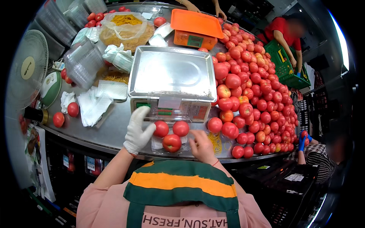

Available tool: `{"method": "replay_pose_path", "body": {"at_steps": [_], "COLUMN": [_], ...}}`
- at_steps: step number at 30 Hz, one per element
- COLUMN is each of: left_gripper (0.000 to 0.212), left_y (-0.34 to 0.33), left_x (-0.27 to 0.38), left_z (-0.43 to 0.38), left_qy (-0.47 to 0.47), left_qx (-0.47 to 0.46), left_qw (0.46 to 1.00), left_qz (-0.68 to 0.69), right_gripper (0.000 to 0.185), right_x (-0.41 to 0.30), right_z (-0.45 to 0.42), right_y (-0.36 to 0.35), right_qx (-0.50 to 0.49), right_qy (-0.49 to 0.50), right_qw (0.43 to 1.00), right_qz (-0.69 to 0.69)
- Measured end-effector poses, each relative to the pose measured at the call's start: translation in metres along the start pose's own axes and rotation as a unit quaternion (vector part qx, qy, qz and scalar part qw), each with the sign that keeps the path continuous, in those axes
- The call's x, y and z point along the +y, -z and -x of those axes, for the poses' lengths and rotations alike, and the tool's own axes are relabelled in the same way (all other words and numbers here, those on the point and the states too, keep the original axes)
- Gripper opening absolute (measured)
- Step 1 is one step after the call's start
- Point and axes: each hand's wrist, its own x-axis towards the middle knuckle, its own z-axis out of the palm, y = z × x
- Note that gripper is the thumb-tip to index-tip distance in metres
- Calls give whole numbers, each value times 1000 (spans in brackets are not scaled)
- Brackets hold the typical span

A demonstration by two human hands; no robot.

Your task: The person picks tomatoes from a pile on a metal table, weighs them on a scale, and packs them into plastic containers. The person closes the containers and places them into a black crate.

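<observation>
Three tomatoes (172, 143) sit on a white pad in a clear plastic clamshell box (184, 147), whose raised lid leans against the front of a metal-topped weighing scale (172, 71). My left hand (138, 131), in a white knitted glove, is at the box's left side, thumb close to the left tomato; whether it touches is unclear. My bare right hand (202, 146) is at the right side of the box, fingers apart and slightly blurred. No tomato is in either hand. Yellow rubber bands (215, 142) lie just right of my right hand.
A large heap of tomatoes (256, 91) covers the right. An orange scale (195, 28) stands behind. At left are stacked clear boxes (84, 62), white pads (94, 105), a bag of rubber bands (125, 28) and a fan (28, 68). Co-workers' hands show at the back and right.
</observation>
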Motion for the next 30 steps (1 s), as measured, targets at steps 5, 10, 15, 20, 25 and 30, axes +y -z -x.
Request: {"method": "replay_pose_path", "body": {"at_steps": [5, 10, 15, 20, 25, 30], "left_gripper": [44, 33, 55, 50, 51, 49], "left_y": [-17, 7, 7, 8, 27, 25], "left_x": [-18, -1, 5, 3, 14, 14], "left_z": [-9, 14, 64, 65, 51, 47], "left_qy": [254, 112, 271, 379, 305, 370], "left_qx": [25, -89, -188, -199, -53, 26], "left_qw": [873, 985, 939, 879, 902, 866], "left_qz": [415, 101, 94, 209, 302, 335], "right_gripper": [42, 49, 38, 30, 27, 28], "right_x": [16, 27, 32, 25, -7, -24], "right_z": [12, 20, 36, 24, 4, -14], "right_y": [-11, -3, -19, -22, -21, -19], "right_qx": [-138, -89, -79, -104, -124, -130], "right_qy": [-343, -470, -413, -410, -309, -312], "right_qw": [890, 651, 688, 642, 715, 754], "right_qz": [-268, -590, -591, -640, -614, -563]}}
